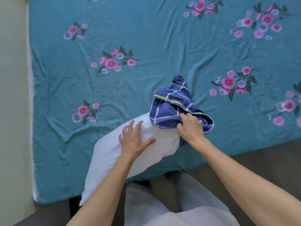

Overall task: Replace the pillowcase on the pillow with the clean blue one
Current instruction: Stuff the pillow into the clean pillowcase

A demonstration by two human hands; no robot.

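Note:
A bare white pillow (110,154) lies slanted on the near edge of the bed, its lower end hanging over the edge. A blue checked pillowcase (171,105) is bunched over the pillow's far end. My left hand (133,139) presses flat on the pillow's middle with spread fingers. My right hand (191,128) pinches a fold of the pillowcase's rim at the pillow's right side. Only the tip of the pillow is inside the case.
The bed carries a teal sheet (146,46) with pink flower prints, wrinkled across its width. A pale wall (11,95) runs along the left side. Grey floor (260,160) shows at the lower right, and my light clothing (162,209) fills the bottom middle.

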